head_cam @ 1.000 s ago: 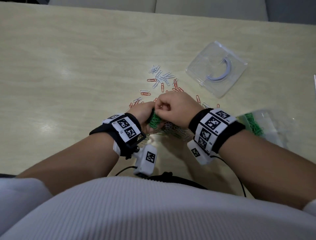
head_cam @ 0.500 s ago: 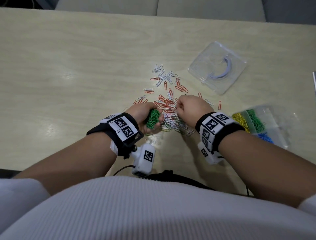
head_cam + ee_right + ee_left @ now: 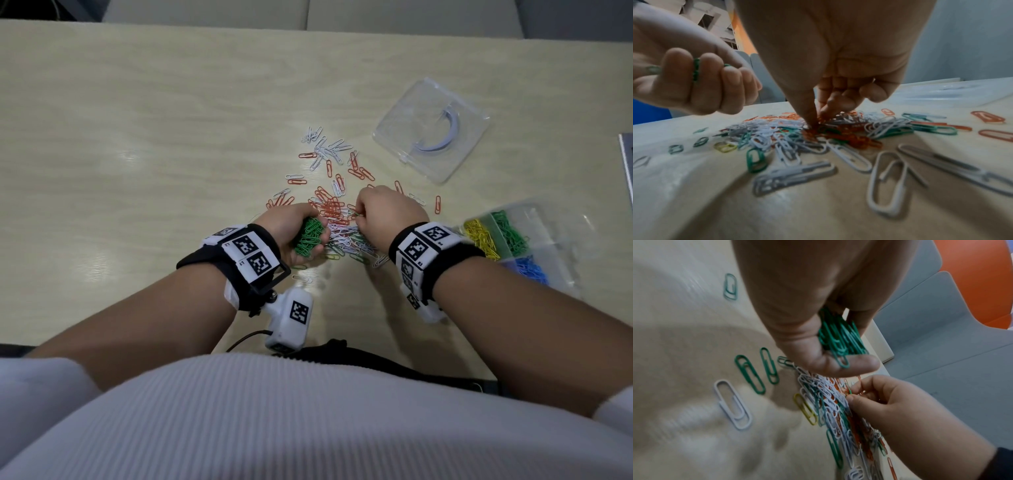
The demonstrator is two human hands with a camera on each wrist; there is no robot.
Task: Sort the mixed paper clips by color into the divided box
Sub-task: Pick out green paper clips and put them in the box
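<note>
A mixed pile of paper clips, red, white and green, lies on the table between my hands. My left hand grips a bunch of green clips in its fist, also seen in the left wrist view as green clips. My right hand reaches down into the pile; its thumb and forefinger pinch one green clip that still lies among the others. The clear divided box stands to the right, with yellow clips, green clips and blue clips in separate compartments.
The box's clear lid lies at the back right. Loose red and white clips are scattered beyond the pile. A few single green and white clips lie near my left hand. A grey edge shows at the far right.
My right hand left the green bunch in my left hand and moved right, down into the pile, where it now pinches a clip. My left hand kept its grip.
</note>
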